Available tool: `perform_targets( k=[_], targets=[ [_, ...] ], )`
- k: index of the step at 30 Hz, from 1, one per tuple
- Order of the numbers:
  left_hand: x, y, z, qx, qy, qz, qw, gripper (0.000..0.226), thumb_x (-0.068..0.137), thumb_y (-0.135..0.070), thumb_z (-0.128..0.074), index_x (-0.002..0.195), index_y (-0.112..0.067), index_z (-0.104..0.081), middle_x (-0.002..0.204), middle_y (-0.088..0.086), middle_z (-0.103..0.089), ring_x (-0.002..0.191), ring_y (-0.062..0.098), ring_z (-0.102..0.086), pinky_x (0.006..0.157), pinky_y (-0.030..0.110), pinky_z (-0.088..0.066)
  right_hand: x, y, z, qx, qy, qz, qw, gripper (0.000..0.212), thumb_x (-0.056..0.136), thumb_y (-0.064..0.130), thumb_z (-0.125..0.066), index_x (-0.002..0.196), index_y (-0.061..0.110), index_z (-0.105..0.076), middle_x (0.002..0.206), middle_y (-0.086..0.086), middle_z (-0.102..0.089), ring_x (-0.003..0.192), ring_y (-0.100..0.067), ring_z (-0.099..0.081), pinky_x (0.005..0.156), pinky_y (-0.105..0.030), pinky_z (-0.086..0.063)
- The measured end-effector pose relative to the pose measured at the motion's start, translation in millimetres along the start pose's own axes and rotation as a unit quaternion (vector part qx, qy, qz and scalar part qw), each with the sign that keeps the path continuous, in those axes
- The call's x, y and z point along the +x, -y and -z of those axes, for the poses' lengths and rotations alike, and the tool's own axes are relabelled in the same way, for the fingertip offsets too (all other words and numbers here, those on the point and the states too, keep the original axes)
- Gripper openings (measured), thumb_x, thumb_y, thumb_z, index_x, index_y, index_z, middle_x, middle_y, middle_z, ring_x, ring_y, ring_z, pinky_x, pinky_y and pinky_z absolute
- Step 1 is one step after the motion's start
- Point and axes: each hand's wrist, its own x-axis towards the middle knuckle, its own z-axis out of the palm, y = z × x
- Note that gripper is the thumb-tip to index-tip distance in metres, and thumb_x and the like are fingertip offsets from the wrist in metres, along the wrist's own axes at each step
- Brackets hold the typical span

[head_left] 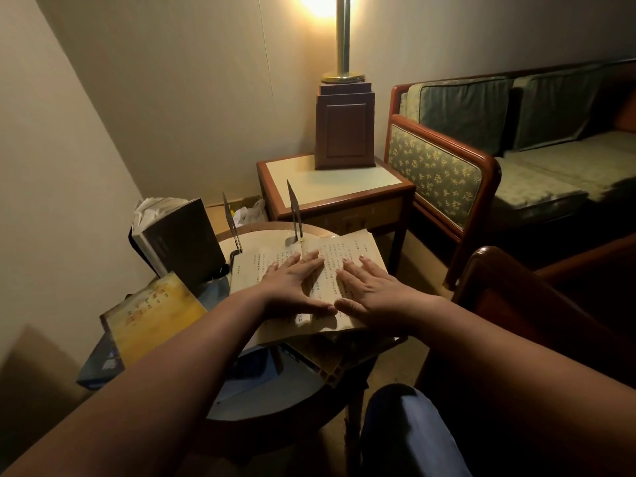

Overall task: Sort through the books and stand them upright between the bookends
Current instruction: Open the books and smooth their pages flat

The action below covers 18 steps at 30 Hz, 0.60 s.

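Note:
An open book (347,249) with printed cream pages lies flat on the round table (272,232). My left hand (292,284) and my right hand (370,290) rest palm-down on its pages, fingers spread, thumbs nearly touching. Two thin metal bookends stand behind it: the left bookend (232,223) and the right bookend (294,213), with nothing between them. A dark book (182,237) with ragged pages stands upright, leaning outside the left bookend. A yellow-orange book (153,311) lies flat at the left on top of a blue book (99,368). More books lie under the open one.
A square side table (330,191) carrying a lamp base (344,129) stands behind the round table. A green cushioned sofa (481,160) is at the right, a dark wooden chair arm (509,284) nearer. The wall runs along the left. My knee (406,428) is at the bottom.

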Motion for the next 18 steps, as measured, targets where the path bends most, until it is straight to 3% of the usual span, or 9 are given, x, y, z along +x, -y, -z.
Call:
perform_targets(
  k=[5, 10, 18],
  targets=[
    [-0.3, -1.7, -3.9, 0.006, -0.01, 0.0, 1.0, 0.125, 0.06, -0.082, -0.055, 0.156, -0.032, 0.009, 0.162, -0.013, 0.02, 0.15, 0.016, 0.014, 0.118, 0.051, 0.009, 8.4, -2.4, -1.0, -0.013, 0.022, -0.005, 1.0, 0.089, 0.089, 0.078, -0.012, 0.157, 0.027, 0.014, 0.162, 0.0, 0.026, 0.148, -0.023, 0.025, 0.115, -0.036, 0.016],
    [0.7, 0.0, -4.7, 0.009, -0.004, -0.002, 1.0, 0.122, 0.068, -0.081, -0.06, 0.156, -0.032, 0.008, 0.162, -0.013, 0.02, 0.149, 0.015, 0.017, 0.119, 0.05, 0.011, 29.9, -5.3, 8.5, 0.003, 0.017, -0.018, 1.0, 0.088, 0.089, 0.08, -0.011, 0.156, 0.03, 0.014, 0.163, -0.002, 0.024, 0.15, -0.022, 0.022, 0.117, -0.039, 0.012],
    [0.4, 1.9, -8.4, 0.009, -0.01, -0.001, 1.0, 0.128, 0.057, -0.09, -0.052, 0.155, -0.035, 0.01, 0.161, -0.015, 0.022, 0.148, 0.014, 0.02, 0.116, 0.047, 0.014, 84.5, -15.4, 15.6, 0.005, -0.037, -0.026, 0.999, 0.089, 0.085, 0.08, -0.004, 0.157, 0.03, 0.011, 0.164, 0.0, 0.021, 0.15, -0.02, 0.02, 0.122, -0.045, 0.01]
  ],
)
